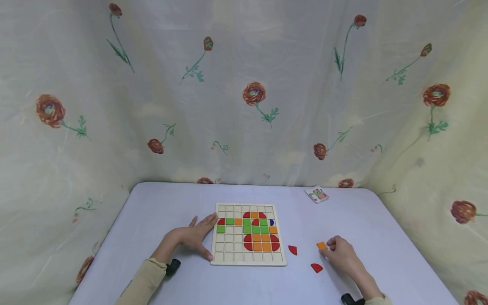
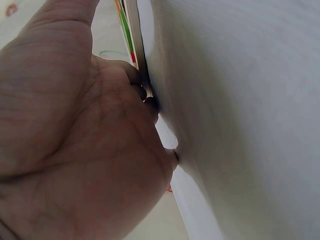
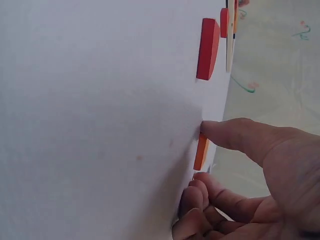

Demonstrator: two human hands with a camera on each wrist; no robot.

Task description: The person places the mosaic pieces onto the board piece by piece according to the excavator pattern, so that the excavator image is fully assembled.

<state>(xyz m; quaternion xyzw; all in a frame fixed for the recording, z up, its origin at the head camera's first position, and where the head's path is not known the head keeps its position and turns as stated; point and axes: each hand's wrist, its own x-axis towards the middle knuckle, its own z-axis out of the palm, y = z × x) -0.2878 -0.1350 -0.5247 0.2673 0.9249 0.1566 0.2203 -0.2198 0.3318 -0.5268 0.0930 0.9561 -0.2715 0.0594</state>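
A cream grid board (image 1: 228, 256) lies on the table, partly filled with red, green, orange and blue tiles. My left hand (image 1: 195, 236) is spread along its left edge, thumb at the near corner and fingertips farther up; the palm fills much of the left wrist view. To the right of the board, my right hand (image 1: 345, 256) pinches an orange square tile (image 1: 322, 245) at the tabletop. In the right wrist view the thumb touches one end of the orange tile (image 3: 201, 152), with curled fingers close by its other end.
Two loose red quarter-round tiles, one beside the board (image 1: 292, 250) and one nearer the right hand (image 1: 317, 267), lie on the white table (image 1: 244, 286). A small patterned card (image 1: 317, 194) lies near the back edge. A flowered curtain (image 1: 198, 110) surrounds the table's back and sides.
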